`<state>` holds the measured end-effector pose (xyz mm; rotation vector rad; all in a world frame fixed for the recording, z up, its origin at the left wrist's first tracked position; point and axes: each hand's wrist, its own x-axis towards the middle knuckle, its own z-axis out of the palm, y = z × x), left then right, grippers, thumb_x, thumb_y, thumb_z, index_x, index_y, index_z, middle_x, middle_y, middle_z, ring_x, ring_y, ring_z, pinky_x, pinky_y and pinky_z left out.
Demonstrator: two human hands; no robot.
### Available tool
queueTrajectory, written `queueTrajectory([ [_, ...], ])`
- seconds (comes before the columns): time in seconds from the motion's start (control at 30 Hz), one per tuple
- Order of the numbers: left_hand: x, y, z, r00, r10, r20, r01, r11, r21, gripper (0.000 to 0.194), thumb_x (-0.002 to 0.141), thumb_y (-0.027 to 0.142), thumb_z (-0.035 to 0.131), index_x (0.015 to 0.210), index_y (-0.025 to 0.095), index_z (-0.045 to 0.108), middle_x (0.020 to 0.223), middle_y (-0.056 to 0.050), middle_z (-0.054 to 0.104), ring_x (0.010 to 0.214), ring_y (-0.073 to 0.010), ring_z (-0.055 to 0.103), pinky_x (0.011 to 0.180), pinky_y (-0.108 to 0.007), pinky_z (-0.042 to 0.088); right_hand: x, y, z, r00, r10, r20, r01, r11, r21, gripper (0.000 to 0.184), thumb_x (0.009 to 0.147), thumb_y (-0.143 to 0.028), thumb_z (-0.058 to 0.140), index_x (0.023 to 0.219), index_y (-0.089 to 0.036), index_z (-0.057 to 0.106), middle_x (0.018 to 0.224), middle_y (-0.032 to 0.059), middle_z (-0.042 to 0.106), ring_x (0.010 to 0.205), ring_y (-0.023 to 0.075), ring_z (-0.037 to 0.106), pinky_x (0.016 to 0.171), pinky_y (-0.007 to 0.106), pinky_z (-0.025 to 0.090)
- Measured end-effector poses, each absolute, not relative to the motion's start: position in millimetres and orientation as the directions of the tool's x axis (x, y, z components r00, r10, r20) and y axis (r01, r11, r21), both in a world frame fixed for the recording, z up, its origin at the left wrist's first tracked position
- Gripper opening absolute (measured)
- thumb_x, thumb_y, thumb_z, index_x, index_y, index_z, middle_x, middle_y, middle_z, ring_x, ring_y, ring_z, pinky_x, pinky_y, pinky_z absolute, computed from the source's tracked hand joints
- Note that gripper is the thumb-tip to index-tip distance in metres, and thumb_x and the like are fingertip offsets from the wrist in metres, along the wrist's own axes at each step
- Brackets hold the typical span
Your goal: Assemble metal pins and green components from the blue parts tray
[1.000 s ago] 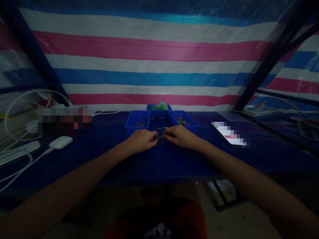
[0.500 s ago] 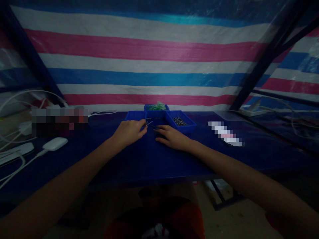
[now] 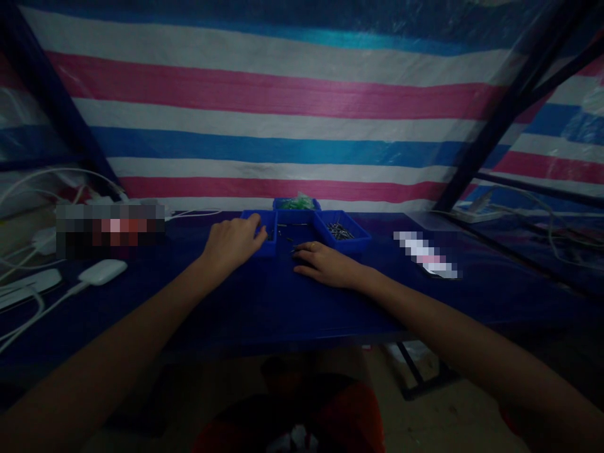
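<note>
Overall, at the blue desk (image 3: pixel 292 308), the left hand (image 3: pixel 234 240) is poised over the left bin (image 3: pixel 267 248); the right hand (image 3: pixel 326 264) is laid near the right bin (image 3: pixel 355 243), where metal pins (image 3: pixel 340 231) are heaped. What is grasped by either hand's fingers (image 3: pixel 309 255), if anything, cannot be told.

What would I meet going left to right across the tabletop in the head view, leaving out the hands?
White adapter, left blue bin, green plastic in the rear bin, right blue bin, phone.
</note>
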<state>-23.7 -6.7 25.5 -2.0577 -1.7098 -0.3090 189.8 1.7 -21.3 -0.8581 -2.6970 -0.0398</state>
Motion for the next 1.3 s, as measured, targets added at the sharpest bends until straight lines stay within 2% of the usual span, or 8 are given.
queueTrajectory([
  [0.07,-20,-9,24,0.365,0.839,0.403,0.929,-0.299,-0.218,0.035,0.086,0.040,0.031,0.098,0.018,0.057,0.075,-0.007,0.064,0.065,-0.0212,0.060,0.055,-0.029,0.040,190,2,-21,-0.762,0.567,0.314,0.579,0.813,-0.063,0.043,0.087,-0.039,0.040,0.115,-0.011,0.053,0.118,0.0158,0.051,0.106,0.0221,0.049,0.091,0.037,0.039],
  [0.17,-13,-13,16,0.638,0.719,0.277,0.770,-0.601,-0.213,0.029,0.086,0.036,0.034,0.094,0.020,0.057,0.072,-0.003,0.064,0.064,-0.0170,0.060,0.056,-0.025,0.039,190,5,-23,-0.760,0.574,0.304,0.589,0.807,-0.050,0.042,0.087,-0.037,0.039,0.115,-0.008,0.052,0.116,0.0178,0.052,0.106,0.0232,0.049,0.090,0.038,0.039],
  [0.27,-6,-16,4,0.757,0.622,0.199,0.652,-0.735,-0.186,0.026,0.086,0.034,0.036,0.087,0.020,0.057,0.071,-0.002,0.063,0.064,-0.0159,0.059,0.054,-0.024,0.038,190,6,-23,-0.772,0.565,0.291,0.579,0.814,-0.048,0.036,0.088,-0.031,0.039,0.111,-0.009,0.054,0.113,0.0165,0.054,0.103,0.0223,0.050,0.088,0.038,0.039],
  [0.37,-3,-15,-6,0.760,0.628,0.166,0.650,-0.737,-0.184,0.026,0.085,0.034,0.037,0.083,0.019,0.058,0.069,-0.002,0.063,0.061,-0.0164,0.059,0.052,-0.024,0.037,190,5,-21,-0.773,0.559,0.300,0.570,0.819,-0.057,0.030,0.087,-0.027,0.041,0.108,-0.011,0.054,0.106,0.0133,0.056,0.097,0.0204,0.052,0.085,0.037,0.041],
  [0.57,-6,-10,-7,0.585,0.781,0.219,0.811,-0.556,-0.181,0.030,0.085,0.038,0.035,0.089,0.018,0.057,0.072,-0.006,0.063,0.064,-0.0202,0.060,0.056,-0.028,0.040,191,3,-16,-0.792,0.534,0.297,0.526,0.843,-0.113,0.024,0.084,-0.020,0.044,0.104,-0.012,0.054,0.096,0.0098,0.057,0.090,0.0181,0.052,0.082,0.033,0.040],
  [0.67,-7,-8,-7,0.543,0.812,0.212,0.839,-0.518,-0.167,0.031,0.085,0.040,0.036,0.091,0.019,0.057,0.074,-0.007,0.063,0.067,-0.0215,0.060,0.058,-0.030,0.040,192,2,-13,-0.803,0.523,0.286,0.501,0.852,-0.152,0.022,0.084,-0.019,0.045,0.102,-0.014,0.055,0.092,0.0074,0.057,0.087,0.0164,0.052,0.081,0.032,0.040],
  [0.93,-5,-10,-9,0.581,0.804,0.126,0.814,-0.573,-0.093,0.030,0.083,0.041,0.038,0.090,0.020,0.058,0.072,-0.004,0.062,0.064,-0.0190,0.058,0.055,-0.027,0.038,191,0,-12,-0.828,0.490,0.273,0.466,0.872,-0.152,0.017,0.082,-0.015,0.047,0.095,-0.014,0.057,0.084,0.0052,0.057,0.079,0.0143,0.052,0.074,0.028,0.040],
  [1.3,-5,-10,-8,0.639,0.760,0.114,0.768,-0.638,-0.052,0.034,0.083,0.046,0.036,0.086,0.021,0.058,0.067,-0.002,0.060,0.060,-0.0161,0.055,0.053,-0.025,0.036,191,0,-14,-0.816,0.508,0.275,0.481,0.861,-0.162,0.015,0.082,-0.014,0.045,0.091,-0.014,0.057,0.083,0.0046,0.056,0.077,0.0135,0.052,0.072,0.027,0.040],
])
